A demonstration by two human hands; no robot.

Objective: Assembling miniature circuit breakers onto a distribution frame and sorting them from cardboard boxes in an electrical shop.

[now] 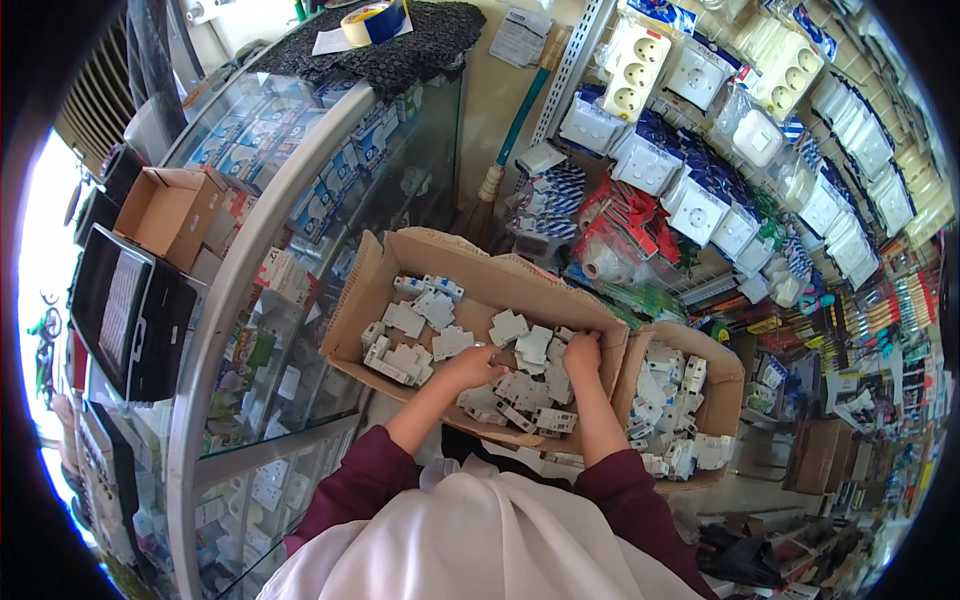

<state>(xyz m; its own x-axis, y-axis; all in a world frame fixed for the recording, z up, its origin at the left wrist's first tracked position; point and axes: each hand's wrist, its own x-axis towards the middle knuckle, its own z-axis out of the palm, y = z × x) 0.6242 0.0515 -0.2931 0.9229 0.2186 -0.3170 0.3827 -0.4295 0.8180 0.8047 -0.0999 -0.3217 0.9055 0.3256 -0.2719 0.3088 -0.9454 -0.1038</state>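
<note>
Both my hands are inside a long open cardboard box [455, 250] holding loose white circuit breakers [405, 318]. My left hand [470, 368] is over the middle of the pile, its fingers drawn together and pointing right. What lies between them is too small to make out. Close to the box's right end, my right hand [582, 354] is curled around a white circuit breaker [564, 335], which its fingers partly hide. More circuit breakers [520, 390] lie in a heap between and below my hands, some on their sides.
A second cardboard box [722, 375] with more breakers adjoins on the right. To the left stands a glass display case [270, 215] with a metal frame. Packaged wall sockets [695, 215] hang at the far right, and a broom [490, 190] leans behind the box.
</note>
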